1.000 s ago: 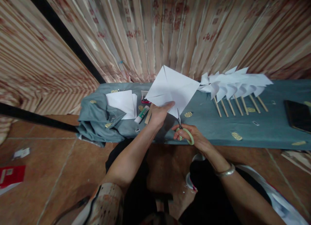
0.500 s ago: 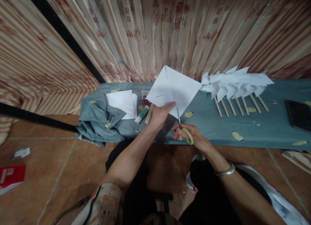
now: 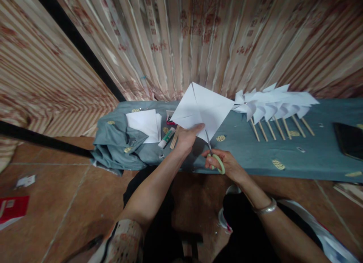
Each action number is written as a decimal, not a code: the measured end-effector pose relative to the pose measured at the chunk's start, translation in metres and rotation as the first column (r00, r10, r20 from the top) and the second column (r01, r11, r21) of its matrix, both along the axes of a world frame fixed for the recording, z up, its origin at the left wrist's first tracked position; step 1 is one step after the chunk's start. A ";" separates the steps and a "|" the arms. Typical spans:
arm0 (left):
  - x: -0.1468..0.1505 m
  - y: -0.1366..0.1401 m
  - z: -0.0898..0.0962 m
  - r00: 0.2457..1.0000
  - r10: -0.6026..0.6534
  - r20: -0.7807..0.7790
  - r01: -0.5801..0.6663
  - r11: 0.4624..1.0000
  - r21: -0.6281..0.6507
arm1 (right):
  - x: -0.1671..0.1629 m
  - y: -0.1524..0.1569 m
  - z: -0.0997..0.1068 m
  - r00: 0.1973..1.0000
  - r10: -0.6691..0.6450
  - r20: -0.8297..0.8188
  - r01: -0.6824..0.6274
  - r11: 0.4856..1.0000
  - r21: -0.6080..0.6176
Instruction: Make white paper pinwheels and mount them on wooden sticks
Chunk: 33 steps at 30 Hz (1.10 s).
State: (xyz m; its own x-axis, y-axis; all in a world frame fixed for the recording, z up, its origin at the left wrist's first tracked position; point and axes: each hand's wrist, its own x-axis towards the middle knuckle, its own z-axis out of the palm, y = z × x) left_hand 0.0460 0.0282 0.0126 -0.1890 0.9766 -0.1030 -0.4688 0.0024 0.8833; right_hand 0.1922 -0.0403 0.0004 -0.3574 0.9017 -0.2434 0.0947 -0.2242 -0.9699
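As your left hand (image 3: 187,136) pinches the square white paper sheet (image 3: 210,106) above the teal printed cloth (image 3: 249,153), your right hand (image 3: 229,167) grips green-handled metal scissors (image 3: 210,150), blades still at the sheet's near corner; cutting seems unfinished.

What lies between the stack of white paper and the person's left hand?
In the head view, a green-and-white tube and wooden sticks lie between the paper stack and left hand; a small red item sits farther back.

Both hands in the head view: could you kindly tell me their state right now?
Left hand: closed, holding the white paper sheet.
Right hand: closed, holding the green-handled scissors.
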 end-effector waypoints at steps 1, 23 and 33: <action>0.000 0.000 0.000 1.000 0.002 0.000 -0.002 1.000 -0.003 | 0.000 0.000 -0.001 1.000 -0.001 0.001 0.001 1.000 0.003; -0.002 0.003 0.001 0.999 -0.005 0.046 0.006 1.000 -0.014 | -0.003 0.000 -0.008 0.995 -0.095 -0.036 0.090 0.989 -0.114; -0.002 -0.001 0.002 0.998 -0.059 0.033 0.059 0.998 0.003 | -0.004 0.001 0.000 0.996 -0.091 -0.011 0.090 0.991 -0.096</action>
